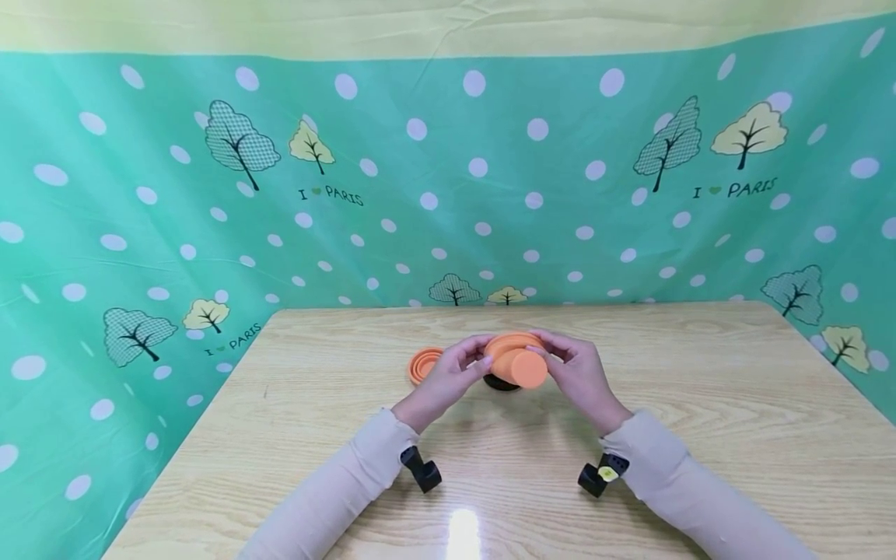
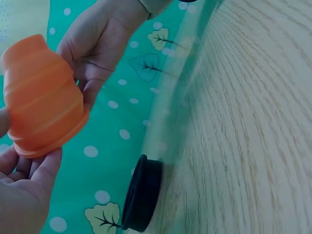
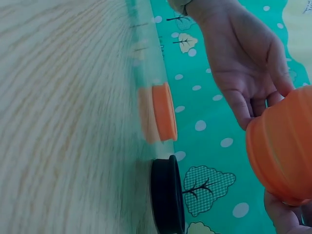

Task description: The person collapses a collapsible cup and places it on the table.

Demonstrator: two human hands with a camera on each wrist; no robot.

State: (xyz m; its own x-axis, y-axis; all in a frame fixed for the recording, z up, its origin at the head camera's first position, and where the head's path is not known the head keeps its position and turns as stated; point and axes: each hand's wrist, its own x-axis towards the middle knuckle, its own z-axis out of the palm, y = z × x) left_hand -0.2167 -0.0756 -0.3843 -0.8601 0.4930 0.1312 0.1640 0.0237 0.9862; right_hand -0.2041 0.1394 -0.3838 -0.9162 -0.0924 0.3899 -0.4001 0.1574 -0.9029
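Both hands hold an orange ribbed, collapsible-looking cup (image 1: 516, 362) above the table, its small round base tilted toward the head camera. My left hand (image 1: 448, 377) pinches the wide rim on the left side with thumb and fingers. On the opposite side, my right hand (image 1: 577, 373) grips the same rim. The stretched-out walls of the cup show in the left wrist view. Just below the cup, a black round lid-like ring (image 3: 167, 195) sits on the table, partly hidden in the head view.
A flat orange ringed piece (image 1: 423, 365) lies on the table left of the cup, partly behind my left hand. The wooden table (image 1: 322, 420) extends to a green dotted cloth (image 1: 392, 179) at the back and sides.
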